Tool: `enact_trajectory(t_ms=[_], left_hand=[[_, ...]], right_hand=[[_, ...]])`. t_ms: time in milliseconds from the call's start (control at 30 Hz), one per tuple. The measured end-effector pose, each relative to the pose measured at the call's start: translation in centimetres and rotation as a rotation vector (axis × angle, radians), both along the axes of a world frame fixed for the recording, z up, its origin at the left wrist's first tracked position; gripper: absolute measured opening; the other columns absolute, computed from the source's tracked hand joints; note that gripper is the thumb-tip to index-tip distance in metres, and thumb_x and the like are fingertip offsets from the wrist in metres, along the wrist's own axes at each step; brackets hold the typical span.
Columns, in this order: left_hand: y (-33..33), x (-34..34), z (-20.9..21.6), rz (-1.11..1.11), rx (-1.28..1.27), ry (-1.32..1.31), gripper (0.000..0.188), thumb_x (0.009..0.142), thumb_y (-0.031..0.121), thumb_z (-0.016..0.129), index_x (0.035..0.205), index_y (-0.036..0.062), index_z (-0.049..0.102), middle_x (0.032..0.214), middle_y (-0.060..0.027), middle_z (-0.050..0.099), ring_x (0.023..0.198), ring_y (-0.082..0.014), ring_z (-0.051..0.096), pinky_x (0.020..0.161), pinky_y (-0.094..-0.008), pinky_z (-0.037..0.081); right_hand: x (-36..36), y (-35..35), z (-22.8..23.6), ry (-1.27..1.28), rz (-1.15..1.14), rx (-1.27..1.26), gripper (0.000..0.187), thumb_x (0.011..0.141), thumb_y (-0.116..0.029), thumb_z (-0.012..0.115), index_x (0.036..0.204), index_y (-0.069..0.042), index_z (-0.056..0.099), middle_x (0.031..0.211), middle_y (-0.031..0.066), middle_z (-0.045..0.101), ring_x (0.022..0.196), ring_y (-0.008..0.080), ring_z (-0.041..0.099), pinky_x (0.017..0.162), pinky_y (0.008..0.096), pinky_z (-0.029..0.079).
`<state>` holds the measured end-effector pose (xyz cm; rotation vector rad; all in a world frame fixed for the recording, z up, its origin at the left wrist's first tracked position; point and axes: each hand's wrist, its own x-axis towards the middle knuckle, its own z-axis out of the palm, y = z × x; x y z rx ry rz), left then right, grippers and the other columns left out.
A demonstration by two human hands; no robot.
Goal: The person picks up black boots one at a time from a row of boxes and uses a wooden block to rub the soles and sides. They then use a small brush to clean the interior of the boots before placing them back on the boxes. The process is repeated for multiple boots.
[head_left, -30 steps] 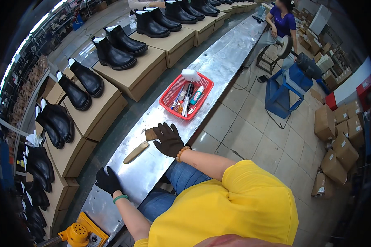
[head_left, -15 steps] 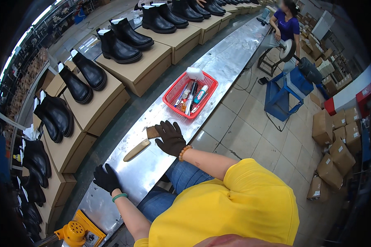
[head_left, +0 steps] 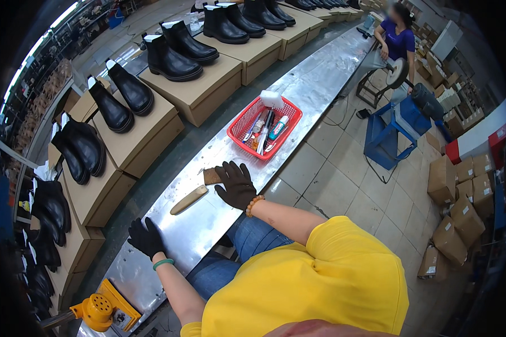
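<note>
My left hand (head_left: pixel 146 237), in a black glove, lies flat on the metal worktable (head_left: pixel 181 226) near its far edge, fingers stretched out and nothing in them. To the right, my right hand (head_left: pixel 235 186) wears a dark brown glove and rests on the table with its fingers spread. Its thumb side is next to a small brown square piece (head_left: pixel 211 177), partly under or against the fingers; I cannot tell what it is made of. Between the hands lies a tan, tapered stick-like tool (head_left: pixel 189 200), touched by neither.
A red plastic basket (head_left: pixel 235 133) of tubes and pens stands beyond my right hand. Black boots (head_left: pixel 177 59) stand on cardboard boxes (head_left: pixel 152 147) along the far side. A yellow device (head_left: pixel 98 310) sits at the near left. A person (head_left: pixel 398 35) stands by a blue machine (head_left: pixel 389 132).
The view has turned slightly, so the basket, boots and boxes appear a little higher and to the right. Both hands keep nearly the same places on the table.
</note>
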<state>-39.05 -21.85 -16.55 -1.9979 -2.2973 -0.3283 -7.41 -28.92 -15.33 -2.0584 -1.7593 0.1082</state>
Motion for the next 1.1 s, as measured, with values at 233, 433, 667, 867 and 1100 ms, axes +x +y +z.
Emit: enact_trajectory(t_ms=[233, 433, 667, 867, 1100], left_hand=[[0.0, -0.5, -0.7, -0.001, 0.028, 0.012, 0.042, 0.091, 0.041, 0.047, 0.119, 0.0120, 0.059, 0.129, -0.0101, 0.055, 0.126, -0.0295, 0.044, 0.104, -0.0522, 0.026], [-0.1, -0.7, -0.5, -0.003, 0.024, 0.006, 0.043, 0.091, 0.041, 0.047, 0.120, 0.0119, 0.059, 0.130, -0.0103, 0.054, 0.126, -0.0295, 0.043, 0.105, -0.0520, 0.025], [-0.1, -1.2, -0.8, 0.000, 0.036, -0.016, 0.043, 0.090, 0.041, 0.048, 0.120, 0.0115, 0.059, 0.130, -0.0105, 0.054, 0.127, -0.0294, 0.043, 0.106, -0.0515, 0.024], [-0.2, -1.4, -0.8, -0.003, 0.049, -0.030, 0.043, 0.090, 0.041, 0.048, 0.119, 0.0114, 0.059, 0.130, -0.0103, 0.054, 0.126, -0.0292, 0.043, 0.106, -0.0513, 0.024], [-0.2, -1.7, -0.9, -0.003, 0.057, -0.040, 0.043, 0.089, 0.041, 0.049, 0.119, 0.0114, 0.059, 0.130, -0.0105, 0.054, 0.126, -0.0293, 0.043, 0.106, -0.0516, 0.023]], right_hand=[[-0.2, -0.1, -0.1, -0.023, 0.005, 0.017, 0.057, 0.086, -0.039, 0.051, 0.135, -0.012, 0.040, 0.138, 0.0175, 0.040, 0.132, 0.0326, 0.033, 0.109, 0.0519, 0.017], [-0.3, -0.1, -0.3, -0.024, 0.012, 0.048, 0.056, 0.087, -0.038, 0.053, 0.134, -0.012, 0.041, 0.137, 0.0174, 0.041, 0.131, 0.0346, 0.033, 0.109, 0.0515, 0.018], [-0.6, 0.0, -0.2, -0.034, 0.008, 0.052, 0.057, 0.085, -0.038, 0.054, 0.134, -0.012, 0.041, 0.137, 0.0170, 0.041, 0.130, 0.0338, 0.034, 0.108, 0.0520, 0.019], [-0.8, -0.1, 0.0, -0.012, 0.007, 0.064, 0.057, 0.084, -0.037, 0.056, 0.133, -0.012, 0.042, 0.136, 0.0166, 0.041, 0.130, 0.0339, 0.034, 0.108, 0.0517, 0.020], [-1.1, -0.1, 0.0, -0.001, 0.006, 0.078, 0.058, 0.084, -0.037, 0.057, 0.134, -0.012, 0.041, 0.136, 0.0163, 0.041, 0.130, 0.0335, 0.034, 0.108, 0.0518, 0.020]])
